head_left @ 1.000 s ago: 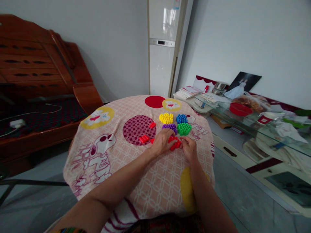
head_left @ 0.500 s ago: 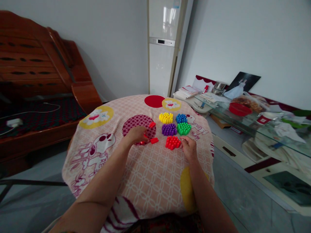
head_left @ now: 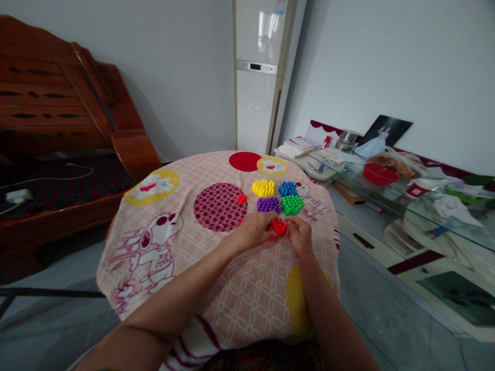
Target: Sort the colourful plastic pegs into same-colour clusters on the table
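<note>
My left hand (head_left: pixel 251 230) is closed at the left side of the red cluster of small round-topped plastic pieces (head_left: pixel 277 229), its fingertips among red pieces. On the opposite side, my right hand (head_left: pixel 300 236) has its fingers pinched together against the cluster's edge; what lies between them is hidden. Just behind stand similar clusters in purple (head_left: pixel 268 204), green (head_left: pixel 292 205), yellow (head_left: pixel 263 187) and blue (head_left: pixel 288 188). A loose red piece (head_left: pixel 242 199) lies on the checked circle, and another shows partly behind my left hand.
A patterned cloth (head_left: pixel 240 288) covers the round table. To the right, a glass-topped cabinet (head_left: pixel 421 203) carries papers, a red bowl (head_left: pixel 381 174) and a photo (head_left: pixel 386 135). A wooden bench (head_left: pixel 46 113) stands at left, a tall white cabinet-like appliance (head_left: pixel 255 103) behind.
My left hand has moved right from the loose red pieces on the checked circle to the red cluster. Fewer loose red pieces show there. My right hand stays by the cluster.
</note>
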`<state>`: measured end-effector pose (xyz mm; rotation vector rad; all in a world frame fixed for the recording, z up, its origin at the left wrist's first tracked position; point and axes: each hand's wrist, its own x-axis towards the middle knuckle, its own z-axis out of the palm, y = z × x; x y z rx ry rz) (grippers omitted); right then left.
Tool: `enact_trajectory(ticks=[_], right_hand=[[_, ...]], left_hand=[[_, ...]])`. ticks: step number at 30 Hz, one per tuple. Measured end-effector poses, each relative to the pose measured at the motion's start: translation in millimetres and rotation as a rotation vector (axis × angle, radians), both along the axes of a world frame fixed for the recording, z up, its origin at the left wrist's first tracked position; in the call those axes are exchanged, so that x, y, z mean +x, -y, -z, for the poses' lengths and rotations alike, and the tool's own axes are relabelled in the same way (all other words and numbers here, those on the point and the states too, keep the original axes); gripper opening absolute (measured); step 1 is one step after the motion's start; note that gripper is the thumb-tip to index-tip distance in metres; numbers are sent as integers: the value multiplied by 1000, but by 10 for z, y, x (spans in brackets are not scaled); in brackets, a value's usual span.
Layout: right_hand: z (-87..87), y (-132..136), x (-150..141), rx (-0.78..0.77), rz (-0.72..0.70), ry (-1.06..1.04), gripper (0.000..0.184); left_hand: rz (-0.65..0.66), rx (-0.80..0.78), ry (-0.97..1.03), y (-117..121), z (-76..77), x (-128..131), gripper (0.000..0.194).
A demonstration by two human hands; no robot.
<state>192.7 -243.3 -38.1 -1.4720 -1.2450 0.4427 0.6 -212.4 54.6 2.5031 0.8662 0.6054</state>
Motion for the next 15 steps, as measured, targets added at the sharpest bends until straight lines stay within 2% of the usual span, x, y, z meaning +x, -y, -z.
enact_trajectory(ticks=[4,11,15], right_hand=[[-52,32,-12,17,-20,24,28],[-65,36,-6,51,-29,39,26],[-57,34,-2,48,-19,49,26]], left_hand=[[21,110,-8,154,165,224,12],[22,232,-42,137,412,387,18],[4,280,-69,155,467,433,19]])
